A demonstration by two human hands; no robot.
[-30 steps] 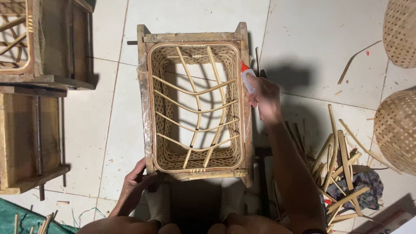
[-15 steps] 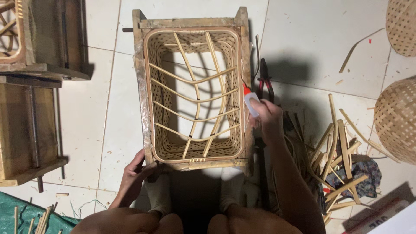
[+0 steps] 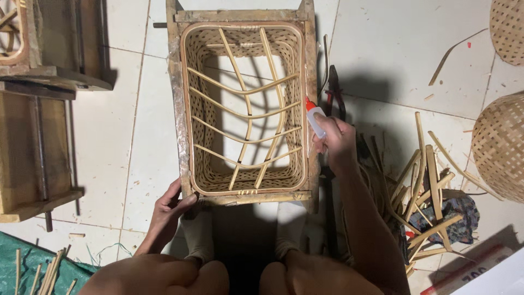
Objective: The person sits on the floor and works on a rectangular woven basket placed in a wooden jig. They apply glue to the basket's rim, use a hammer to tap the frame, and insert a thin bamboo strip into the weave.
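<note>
Woven rattan basket (image 3: 244, 109) with curved cane ribs, boxed in a rough, worn wooden frame (image 3: 176, 104), standing on pale glossy floor tiles (image 3: 393, 49). Right hand (image 3: 335, 143) curled tight around a small white glue bottle (image 3: 315, 120), red tip touching the frame's rim. Left hand (image 3: 166, 210) gripping the frame's near corner, fingers wrapped under. Beyond the right hand, dark pliers (image 3: 334, 90); outward from it, loose bamboo strips (image 3: 423, 186) and round woven baskets (image 3: 499, 145).
</note>
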